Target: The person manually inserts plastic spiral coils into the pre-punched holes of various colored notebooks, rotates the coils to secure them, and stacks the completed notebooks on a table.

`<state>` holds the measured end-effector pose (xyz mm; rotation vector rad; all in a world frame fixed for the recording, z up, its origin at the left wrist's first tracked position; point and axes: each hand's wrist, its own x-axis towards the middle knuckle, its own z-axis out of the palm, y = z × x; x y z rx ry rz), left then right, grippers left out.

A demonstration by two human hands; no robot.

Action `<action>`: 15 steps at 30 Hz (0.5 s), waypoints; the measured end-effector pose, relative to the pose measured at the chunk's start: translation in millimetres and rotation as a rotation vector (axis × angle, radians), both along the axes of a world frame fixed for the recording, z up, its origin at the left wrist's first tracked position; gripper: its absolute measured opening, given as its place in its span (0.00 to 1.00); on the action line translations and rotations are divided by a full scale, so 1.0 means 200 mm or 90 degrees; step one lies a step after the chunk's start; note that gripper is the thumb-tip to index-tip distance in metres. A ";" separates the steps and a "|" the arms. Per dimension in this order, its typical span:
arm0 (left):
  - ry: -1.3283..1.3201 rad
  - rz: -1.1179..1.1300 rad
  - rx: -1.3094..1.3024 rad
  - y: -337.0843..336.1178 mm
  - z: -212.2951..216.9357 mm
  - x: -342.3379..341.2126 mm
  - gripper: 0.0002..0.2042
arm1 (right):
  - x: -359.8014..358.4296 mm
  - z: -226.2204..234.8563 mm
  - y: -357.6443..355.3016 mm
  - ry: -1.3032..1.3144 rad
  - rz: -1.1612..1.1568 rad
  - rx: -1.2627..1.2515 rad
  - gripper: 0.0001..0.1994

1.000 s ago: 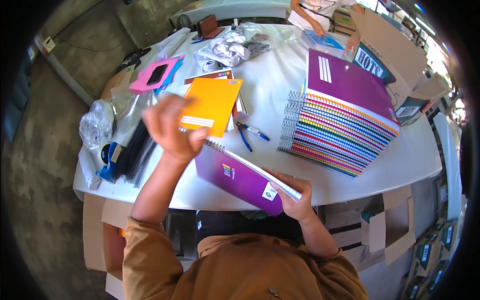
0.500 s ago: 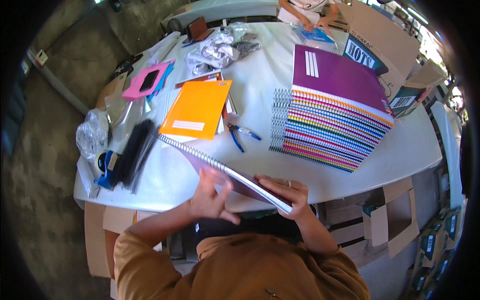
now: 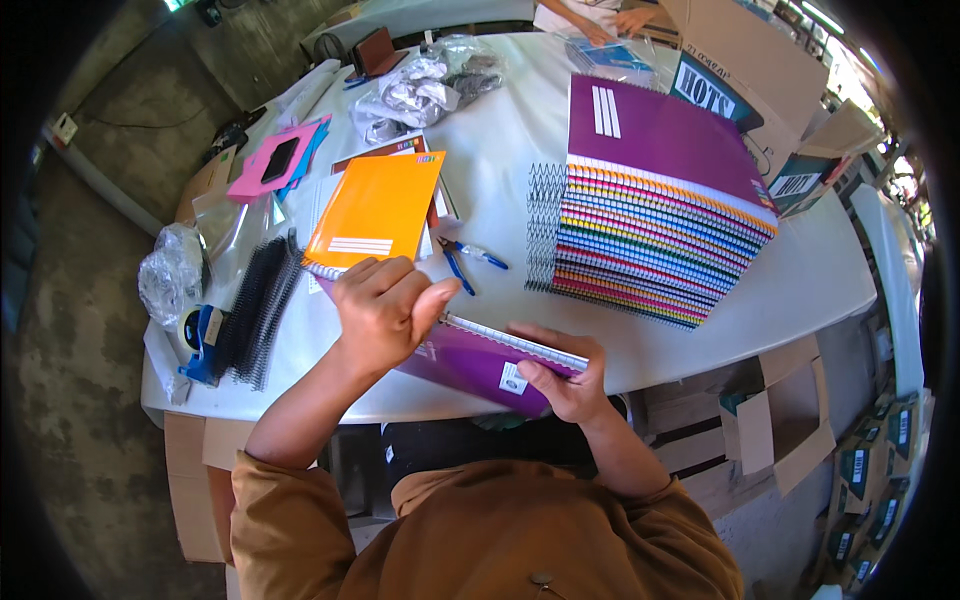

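Note:
A purple spiral notebook (image 3: pixel 462 368) is tilted on edge above the table's near side, its coil edge uppermost. At its right end my right hand (image 3: pixel 572 375) grips it, thumb on the purple cover and fingers behind. My left hand (image 3: pixel 385 308) is closed over the coil edge farther left, fingers curled and thumb sticking out; it hides part of the coil. Just beyond lies an orange notebook (image 3: pixel 380 210) on other sheets or covers. Blue-handled pliers (image 3: pixel 457 268) and a blue-and-white pen-like tool (image 3: pixel 482 256) rest to its right.
A tall stack of spiral notebooks (image 3: pixel 655 215) stands at right, beside loose wire coils (image 3: pixel 543 228). Black coils (image 3: pixel 265 315) and a blue tape dispenser (image 3: pixel 204 345) lie at left. Farther back are a phone (image 3: pixel 279 160), crumpled plastic (image 3: pixel 405 100) and cardboard boxes (image 3: pixel 760 60). Another person's hands (image 3: pixel 598 32) work across the table.
My left hand has risen from below the notebook to its coil edge. The notebook has turned so more purple cover faces me, and my right thumb now presses on it.

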<state>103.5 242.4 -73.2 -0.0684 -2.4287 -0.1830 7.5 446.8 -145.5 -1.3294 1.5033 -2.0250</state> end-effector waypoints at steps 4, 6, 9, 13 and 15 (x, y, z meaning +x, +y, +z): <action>0.209 -0.018 -0.046 0.01 -0.03 -0.11 0.17 | 0.01 -0.05 -0.03 -0.109 0.006 0.036 0.19; 0.383 0.042 -0.113 -0.02 0.03 -0.14 0.33 | 0.01 -0.04 -0.02 0.089 -0.013 0.089 0.21; 0.526 0.028 0.064 -0.01 -0.04 -0.17 0.43 | 0.03 -0.04 -0.02 0.239 -0.028 0.046 0.26; 0.112 -0.216 -0.150 0.10 -0.56 0.14 0.40 | 0.02 -0.01 -0.01 0.203 -0.101 0.017 0.17; 0.225 -0.111 -0.388 0.10 -0.60 0.16 0.34 | 0.02 -0.04 0.00 0.226 -0.022 0.025 0.29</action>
